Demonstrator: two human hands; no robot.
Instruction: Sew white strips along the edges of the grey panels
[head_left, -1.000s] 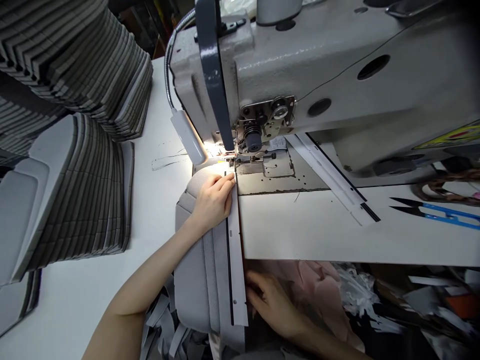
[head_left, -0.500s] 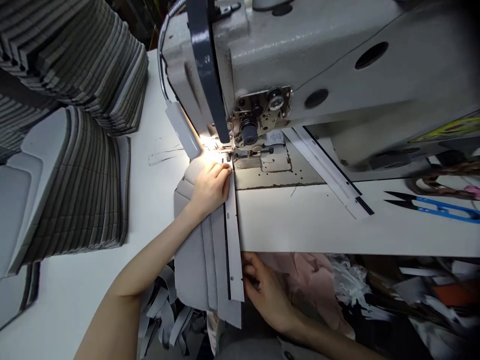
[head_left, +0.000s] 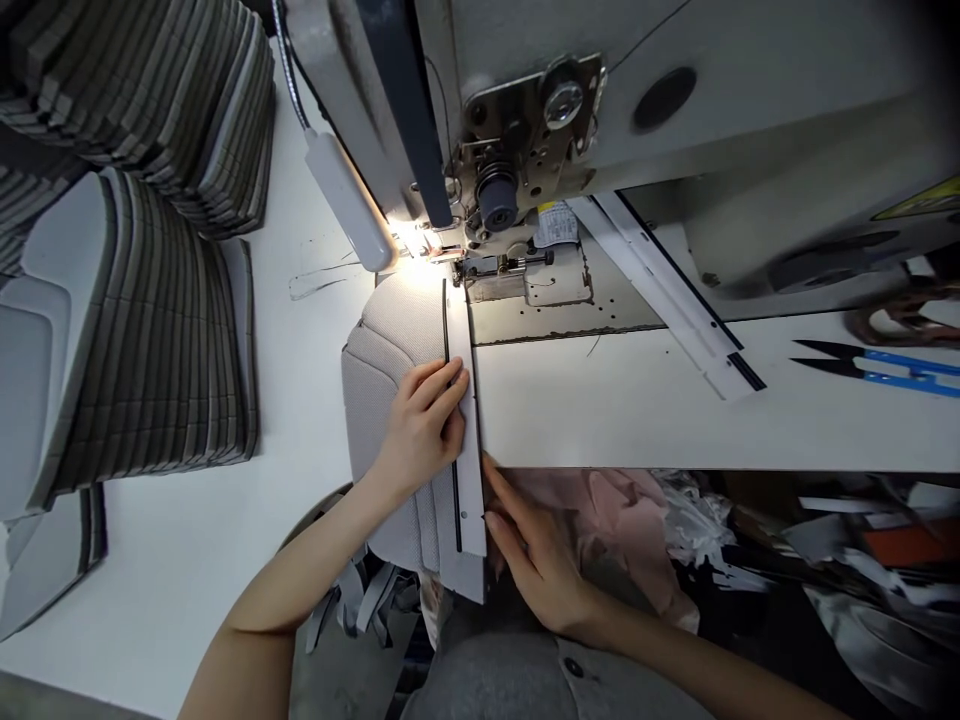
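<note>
A grey padded fabric panel (head_left: 382, 400) lies under the lit needle area of a sewing machine (head_left: 499, 195). Along its right edge runs a long white strip (head_left: 471, 480) with a black edging and small holes; its far end is at the presser foot (head_left: 456, 272). My left hand (head_left: 424, 425) rests on the panel and strip, fingers close together and bent over the strip. At the strip's near right edge is my right hand (head_left: 536, 560), forefinger and thumb apart, their tips touching the edge.
Stacks of grey padded panels (head_left: 165, 340) stand on the left of the white table (head_left: 300, 530). More white strips (head_left: 667, 290) lie under the machine arm. Blue thread snips (head_left: 885, 368) are at the right. Pink cloth (head_left: 615, 530) and scraps lie below the table edge.
My left hand has slid back along the strip, away from the needle, baring the panel's far end. My right forefinger has straightened along the strip's edge. The view has shifted closer.
</note>
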